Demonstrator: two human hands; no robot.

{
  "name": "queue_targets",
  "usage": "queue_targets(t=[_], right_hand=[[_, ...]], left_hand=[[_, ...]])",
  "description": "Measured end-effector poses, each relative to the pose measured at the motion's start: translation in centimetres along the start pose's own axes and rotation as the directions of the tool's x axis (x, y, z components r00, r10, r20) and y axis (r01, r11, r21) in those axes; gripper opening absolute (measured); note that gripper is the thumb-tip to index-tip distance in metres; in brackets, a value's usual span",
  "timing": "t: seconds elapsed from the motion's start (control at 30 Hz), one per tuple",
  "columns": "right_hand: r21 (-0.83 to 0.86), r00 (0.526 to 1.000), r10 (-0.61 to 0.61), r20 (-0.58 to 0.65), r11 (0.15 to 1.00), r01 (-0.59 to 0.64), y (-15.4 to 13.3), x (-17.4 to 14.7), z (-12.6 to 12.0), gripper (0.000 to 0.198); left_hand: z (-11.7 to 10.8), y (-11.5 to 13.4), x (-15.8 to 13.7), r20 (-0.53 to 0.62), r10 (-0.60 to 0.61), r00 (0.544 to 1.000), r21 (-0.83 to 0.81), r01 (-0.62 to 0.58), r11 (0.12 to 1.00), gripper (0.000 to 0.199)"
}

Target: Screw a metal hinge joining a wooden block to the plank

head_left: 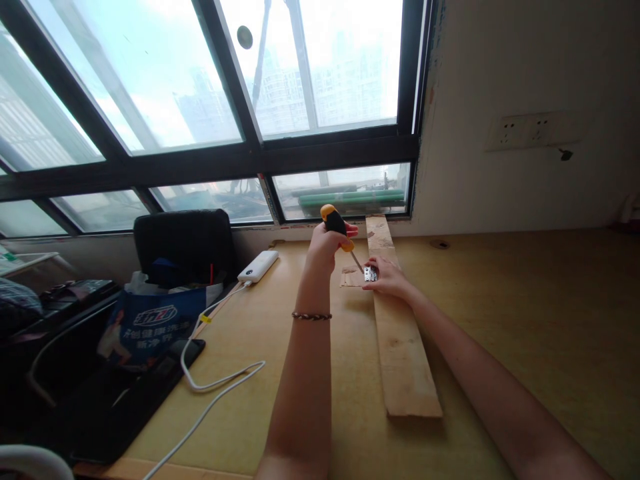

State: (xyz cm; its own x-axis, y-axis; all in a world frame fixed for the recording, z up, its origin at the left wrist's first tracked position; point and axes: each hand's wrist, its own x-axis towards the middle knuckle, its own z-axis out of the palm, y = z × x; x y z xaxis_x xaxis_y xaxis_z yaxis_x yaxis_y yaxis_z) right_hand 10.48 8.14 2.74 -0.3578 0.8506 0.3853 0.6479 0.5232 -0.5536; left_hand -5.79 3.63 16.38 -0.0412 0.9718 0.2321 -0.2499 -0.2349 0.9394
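Observation:
My left hand point(326, 243) is wrapped round the yellow and black handle of a screwdriver point(334, 220). The screwdriver slants down to the right, its tip at or close to a small silver metal hinge point(370, 274). Thumb and fingers of my right hand point(391, 279) pinch that hinge at the left edge of a long wooden board point(406, 363). A short, rough-edged piece of wood point(351, 277) lies against the board's left side, partly under the hinge. Whether the tip sits in a screw is too small to tell.
The board lies lengthwise on a yellowish wooden table point(525, 333). Left on the table is a white power bank point(259, 267) with a white cable point(225, 380). Beyond the table's left edge stand a black chair point(184, 243) and a blue bag point(150, 327). A window and wall border the far side.

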Motion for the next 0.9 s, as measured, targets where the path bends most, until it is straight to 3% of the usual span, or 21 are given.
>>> queue_targets(t=[0.6,0.9], right_hand=[[-0.003,1.000,-0.011,0.002,1.000,0.011,-0.1,0.0,0.0,0.070],[-0.105,1.000,-0.025,0.007,0.994,0.026,-0.4,-0.3,0.0,0.068]], left_hand=[[-0.2,-2.0,1.2,-0.017,-0.070,0.997,0.054,0.071,0.996,0.023],[-0.3,-1.9,1.3,-0.044,-0.056,0.997,0.052,0.058,0.997,0.022]])
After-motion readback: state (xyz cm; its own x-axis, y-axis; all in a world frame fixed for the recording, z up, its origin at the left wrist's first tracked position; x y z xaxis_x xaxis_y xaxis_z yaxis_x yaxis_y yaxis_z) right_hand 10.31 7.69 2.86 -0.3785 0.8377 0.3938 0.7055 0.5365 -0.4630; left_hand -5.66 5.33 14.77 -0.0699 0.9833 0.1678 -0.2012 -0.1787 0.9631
